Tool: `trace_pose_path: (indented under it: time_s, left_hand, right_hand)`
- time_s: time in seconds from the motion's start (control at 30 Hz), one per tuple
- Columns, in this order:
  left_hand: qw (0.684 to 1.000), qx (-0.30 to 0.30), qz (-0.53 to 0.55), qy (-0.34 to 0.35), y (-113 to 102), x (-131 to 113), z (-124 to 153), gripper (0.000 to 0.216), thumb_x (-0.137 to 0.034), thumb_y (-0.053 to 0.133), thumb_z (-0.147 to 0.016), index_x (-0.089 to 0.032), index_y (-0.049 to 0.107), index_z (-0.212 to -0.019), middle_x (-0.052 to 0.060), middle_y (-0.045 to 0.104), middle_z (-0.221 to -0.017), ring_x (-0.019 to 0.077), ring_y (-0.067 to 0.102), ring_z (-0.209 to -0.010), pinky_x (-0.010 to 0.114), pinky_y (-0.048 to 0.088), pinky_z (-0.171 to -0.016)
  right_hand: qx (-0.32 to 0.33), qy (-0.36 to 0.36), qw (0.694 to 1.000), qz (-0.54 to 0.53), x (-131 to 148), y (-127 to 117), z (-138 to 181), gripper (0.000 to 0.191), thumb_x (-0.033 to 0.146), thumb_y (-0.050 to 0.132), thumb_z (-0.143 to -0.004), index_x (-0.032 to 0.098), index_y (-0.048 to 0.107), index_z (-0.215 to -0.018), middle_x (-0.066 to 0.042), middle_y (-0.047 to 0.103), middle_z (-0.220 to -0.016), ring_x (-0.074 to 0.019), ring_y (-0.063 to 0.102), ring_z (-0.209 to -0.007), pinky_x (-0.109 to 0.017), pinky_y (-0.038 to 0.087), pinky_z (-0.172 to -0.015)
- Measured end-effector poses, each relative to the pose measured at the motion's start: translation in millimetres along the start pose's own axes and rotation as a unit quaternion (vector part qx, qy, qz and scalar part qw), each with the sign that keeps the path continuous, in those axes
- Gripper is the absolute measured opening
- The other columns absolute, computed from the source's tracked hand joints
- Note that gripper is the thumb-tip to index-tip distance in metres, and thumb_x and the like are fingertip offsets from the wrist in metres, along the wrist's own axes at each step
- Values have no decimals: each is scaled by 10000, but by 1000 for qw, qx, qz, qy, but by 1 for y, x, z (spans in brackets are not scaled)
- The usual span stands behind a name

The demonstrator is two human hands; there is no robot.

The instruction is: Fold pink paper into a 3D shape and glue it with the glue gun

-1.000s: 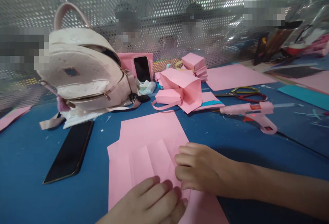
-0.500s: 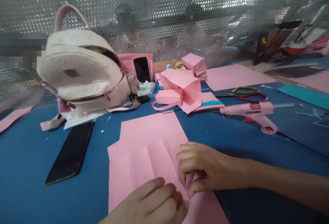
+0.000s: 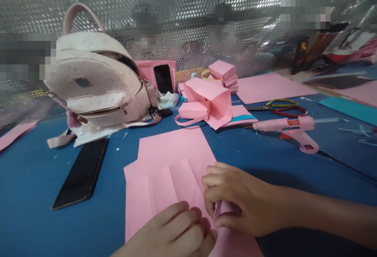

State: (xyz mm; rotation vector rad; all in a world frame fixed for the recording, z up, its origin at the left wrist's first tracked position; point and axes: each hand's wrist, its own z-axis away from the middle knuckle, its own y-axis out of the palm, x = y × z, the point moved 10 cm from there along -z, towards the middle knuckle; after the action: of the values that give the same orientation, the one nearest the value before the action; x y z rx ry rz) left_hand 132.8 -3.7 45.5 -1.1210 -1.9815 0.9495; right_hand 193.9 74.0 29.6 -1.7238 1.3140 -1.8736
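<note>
Creased pink paper (image 3: 167,182) lies in front of me over other pink sheets (image 3: 173,143) on the blue table. Several lengthwise fold lines run along it. My right hand (image 3: 235,202) is closed on the paper's right part, pinching a raised fold between thumb and fingers. Close beside it, my left hand (image 3: 179,233) is curled, its fingertips gripping the same paper lower down. The left fingers partly cover the paper's near part, and the frame cuts it off at the bottom.
Behind the sheets stand folded pink paper pieces (image 3: 194,110). Scissors (image 3: 290,110) and a pink glue gun (image 3: 285,125) with its cord lie to the right. A phone (image 3: 82,172) and a pale backpack (image 3: 100,72) are on the left. Blurred people show beyond the perforated screen (image 3: 182,5).
My right hand's wrist has dropped slightly and its thumb has shifted a little on the fold. The left hand stays nearly still on the paper.
</note>
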Motion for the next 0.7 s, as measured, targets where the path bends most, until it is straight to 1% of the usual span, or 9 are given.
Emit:
trace_pose_path:
  time_s: [0.1, 0.23, 0.33, 0.43, 0.6, 0.67, 0.7]
  left_hand:
    - [1000, -4, 5, -4, 0, 0, 1, 220, -143, 553, -1008, -223, 725, -1120, -59, 705, -945, 110, 662, -948, 261, 517, -943]
    - [1000, 21, 19, 7, 1, 1, 2, 252, -135, 513, -1025, -206, 709, -1166, -45, 720, -948, 118, 664, -969, 275, 524, -950]
    - [999, 33, 30, 16, 0, 1, 2, 265, -141, 482, -1039, -196, 699, -1182, -29, 720, -956, 127, 660, -985, 286, 518, -963]
    - [999, 36, 19, 20, 0, 1, 2, 275, -119, 463, -1038, -183, 703, -1158, -22, 706, -956, 129, 658, -970, 288, 516, -943]
    - [999, 36, -25, 28, 3, -4, 3, 290, -90, 458, -1020, -177, 710, -1133, -19, 694, -999, 130, 642, -972, 300, 493, -960]
    - [999, 35, -28, 24, 4, -4, 3, 290, -101, 454, -1022, -185, 707, -1135, -18, 690, -992, 126, 633, -979, 294, 479, -978]
    - [999, 36, -26, 21, 4, -4, 3, 294, -104, 447, -1023, -187, 706, -1133, -18, 689, -990, 125, 629, -980, 292, 474, -982]
  right_hand:
    - [1, 10, 1000, 10, -1, 0, 1, 115, 170, 735, -817, 157, 624, -844, 25, 572, -777, -150, 497, -790, -301, 349, -761]
    - [24, 10, 1000, -7, -5, 2, 0, 117, 223, 730, -863, 165, 639, -819, 28, 570, -759, -142, 503, -776, -288, 353, -735]
    - [17, -20, 998, -51, -7, 0, 1, 143, 277, 709, -913, 180, 691, -810, 30, 564, -719, -129, 516, -758, -270, 370, -736]
    - [6, -65, 995, -70, -7, -3, 3, 157, 258, 693, -932, 196, 725, -792, 24, 590, -726, -117, 532, -754, -255, 388, -742]
    - [12, -134, 990, -36, 1, -9, 8, 170, 269, 658, -966, 218, 736, -825, 4, 665, -825, -123, 573, -813, -260, 397, -756]
    - [24, -138, 990, -8, 4, -9, 8, 161, 263, 628, -986, 229, 727, -863, 6, 680, -861, -130, 569, -834, -274, 385, -768]
    - [31, -128, 991, 0, 4, -8, 7, 166, 259, 607, -998, 227, 717, -878, 6, 680, -869, -134, 563, -838, -277, 380, -774]
